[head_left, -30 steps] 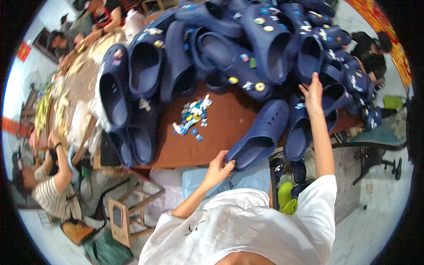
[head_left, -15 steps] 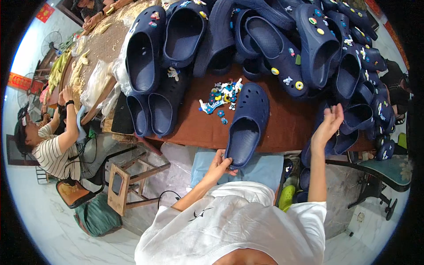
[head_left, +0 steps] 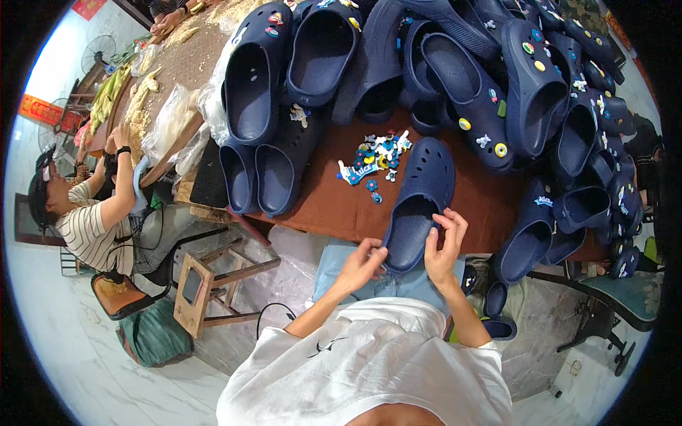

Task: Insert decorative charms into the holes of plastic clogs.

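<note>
A navy clog (head_left: 408,227) without charms lies at the front edge of the brown-covered table (head_left: 323,202), toe pointing away. My left hand (head_left: 364,264) pinches its heel at the left side. At its right rim is my right hand (head_left: 445,248), with thumb and bent fingers against the edge. Beyond the clog's left side sits a small heap of shoe charms (head_left: 380,153) in white, blue and yellow, with a few loose flower charms (head_left: 372,186) near it. On the right, a decorated navy clog (head_left: 529,231) rests at the table edge.
Navy clogs (head_left: 462,71), many with charms, are piled across the back and right. More clogs (head_left: 252,92) stand at left. A wooden stool (head_left: 195,287) and an office chair (head_left: 611,291) flank me. A person in a striped top (head_left: 96,227) works at another table.
My right hand has come left from the clogs at the right to the plain clog's rim. My left hand stays at its heel. The whole view has shifted slightly.
</note>
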`<state>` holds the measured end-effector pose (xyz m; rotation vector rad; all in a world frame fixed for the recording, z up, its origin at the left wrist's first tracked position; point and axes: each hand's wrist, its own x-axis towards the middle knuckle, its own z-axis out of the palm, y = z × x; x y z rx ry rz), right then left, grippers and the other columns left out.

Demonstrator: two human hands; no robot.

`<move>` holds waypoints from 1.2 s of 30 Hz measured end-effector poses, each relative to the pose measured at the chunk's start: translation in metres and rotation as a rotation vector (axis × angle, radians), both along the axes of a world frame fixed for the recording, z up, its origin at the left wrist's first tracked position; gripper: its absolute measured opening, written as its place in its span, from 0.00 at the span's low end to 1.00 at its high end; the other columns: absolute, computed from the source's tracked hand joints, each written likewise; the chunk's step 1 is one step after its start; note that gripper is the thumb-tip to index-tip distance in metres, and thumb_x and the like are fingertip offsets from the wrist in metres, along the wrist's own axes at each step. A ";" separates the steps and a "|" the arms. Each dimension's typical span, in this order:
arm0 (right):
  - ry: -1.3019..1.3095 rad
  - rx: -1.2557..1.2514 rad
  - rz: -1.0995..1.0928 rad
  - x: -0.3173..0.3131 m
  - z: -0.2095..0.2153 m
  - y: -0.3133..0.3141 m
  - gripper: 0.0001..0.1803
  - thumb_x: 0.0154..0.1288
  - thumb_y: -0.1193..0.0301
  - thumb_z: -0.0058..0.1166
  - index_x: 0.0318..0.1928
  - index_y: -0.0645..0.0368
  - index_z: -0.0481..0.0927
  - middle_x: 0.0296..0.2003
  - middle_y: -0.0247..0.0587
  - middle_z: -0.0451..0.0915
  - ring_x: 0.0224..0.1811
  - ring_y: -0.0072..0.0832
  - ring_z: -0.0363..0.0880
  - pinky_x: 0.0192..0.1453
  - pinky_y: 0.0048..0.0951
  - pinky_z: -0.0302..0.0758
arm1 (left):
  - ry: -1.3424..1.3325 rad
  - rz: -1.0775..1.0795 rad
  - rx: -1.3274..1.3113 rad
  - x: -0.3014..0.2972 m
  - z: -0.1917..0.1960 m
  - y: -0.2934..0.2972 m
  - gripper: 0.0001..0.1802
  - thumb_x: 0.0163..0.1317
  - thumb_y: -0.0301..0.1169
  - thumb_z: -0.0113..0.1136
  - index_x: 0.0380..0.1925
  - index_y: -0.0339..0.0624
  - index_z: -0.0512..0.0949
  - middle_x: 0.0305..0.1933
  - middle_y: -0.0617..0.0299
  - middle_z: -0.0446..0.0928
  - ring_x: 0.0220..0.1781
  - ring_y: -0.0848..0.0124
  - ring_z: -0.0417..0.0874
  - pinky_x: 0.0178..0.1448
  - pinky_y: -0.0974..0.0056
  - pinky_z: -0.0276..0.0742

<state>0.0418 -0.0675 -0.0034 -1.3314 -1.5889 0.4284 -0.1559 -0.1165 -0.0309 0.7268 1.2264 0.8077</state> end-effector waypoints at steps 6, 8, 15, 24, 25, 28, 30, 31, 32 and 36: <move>-0.057 0.027 0.020 0.002 -0.003 0.003 0.14 0.62 0.79 0.52 0.49 0.63 0.76 0.53 0.53 0.67 0.59 0.46 0.68 0.64 0.43 0.66 | 0.433 0.097 0.492 -0.023 0.022 0.057 0.12 0.62 0.34 0.62 0.42 0.41 0.79 0.39 0.59 0.78 0.34 0.70 0.83 0.36 0.66 0.80; -0.064 0.030 0.027 -0.001 0.000 0.003 0.14 0.61 0.79 0.51 0.49 0.62 0.76 0.53 0.53 0.68 0.59 0.47 0.68 0.64 0.43 0.66 | 0.619 0.119 0.608 -0.019 0.035 0.068 0.11 0.61 0.34 0.63 0.41 0.42 0.80 0.39 0.58 0.79 0.36 0.67 0.84 0.39 0.63 0.80; -0.100 0.006 0.045 0.011 -0.006 -0.012 0.14 0.59 0.80 0.53 0.47 0.60 0.77 0.53 0.55 0.68 0.58 0.49 0.68 0.63 0.45 0.67 | 0.929 -0.024 0.852 -0.007 0.009 0.085 0.12 0.57 0.29 0.64 0.42 0.43 0.80 0.40 0.54 0.76 0.46 0.55 0.79 0.48 0.55 0.77; -0.092 -0.010 0.041 0.003 0.007 -0.008 0.12 0.56 0.82 0.52 0.42 0.60 0.79 0.52 0.54 0.68 0.57 0.48 0.70 0.60 0.43 0.69 | 0.700 0.159 0.806 -0.009 0.028 0.091 0.09 0.61 0.27 0.60 0.42 0.40 0.81 0.36 0.58 0.82 0.32 0.67 0.83 0.38 0.65 0.78; -0.086 -0.027 0.041 0.002 0.009 -0.009 0.12 0.55 0.83 0.51 0.41 0.61 0.78 0.51 0.54 0.69 0.57 0.48 0.70 0.59 0.42 0.69 | 0.525 0.178 0.635 -0.007 0.038 0.089 0.09 0.64 0.26 0.59 0.43 0.38 0.80 0.38 0.58 0.83 0.38 0.70 0.84 0.43 0.66 0.79; -0.118 -0.014 0.037 0.000 0.013 -0.009 0.12 0.57 0.82 0.52 0.43 0.62 0.78 0.51 0.55 0.69 0.57 0.47 0.70 0.57 0.42 0.70 | 0.220 0.200 0.524 0.003 0.055 0.083 0.09 0.67 0.24 0.56 0.45 0.34 0.79 0.41 0.58 0.83 0.43 0.74 0.84 0.49 0.68 0.80; -0.092 0.036 0.004 0.000 0.026 -0.006 0.12 0.57 0.80 0.54 0.43 0.62 0.77 0.50 0.54 0.69 0.53 0.47 0.72 0.57 0.41 0.70 | 0.062 0.174 0.620 0.015 0.071 0.077 0.08 0.67 0.23 0.56 0.45 0.32 0.77 0.40 0.58 0.83 0.43 0.74 0.83 0.49 0.70 0.79; -0.066 0.080 -0.029 -0.001 0.034 -0.005 0.12 0.58 0.78 0.56 0.44 0.62 0.77 0.50 0.54 0.70 0.49 0.47 0.74 0.56 0.40 0.71 | 0.031 0.146 0.624 0.023 0.077 0.074 0.08 0.67 0.23 0.57 0.45 0.33 0.77 0.40 0.58 0.83 0.44 0.75 0.83 0.49 0.70 0.78; -0.067 0.081 -0.027 -0.002 0.044 -0.003 0.12 0.58 0.78 0.56 0.44 0.62 0.77 0.50 0.54 0.70 0.49 0.47 0.74 0.56 0.40 0.71 | 0.001 0.117 0.628 0.030 0.080 0.072 0.08 0.66 0.23 0.57 0.44 0.33 0.78 0.40 0.59 0.83 0.44 0.75 0.83 0.49 0.71 0.78; 0.029 0.037 0.148 0.001 0.058 0.009 0.13 0.60 0.75 0.60 0.45 0.63 0.76 0.39 0.45 0.78 0.43 0.37 0.78 0.50 0.34 0.74 | 0.090 0.053 0.620 0.054 0.094 0.071 0.07 0.64 0.27 0.63 0.40 0.36 0.82 0.38 0.64 0.83 0.38 0.80 0.82 0.42 0.73 0.77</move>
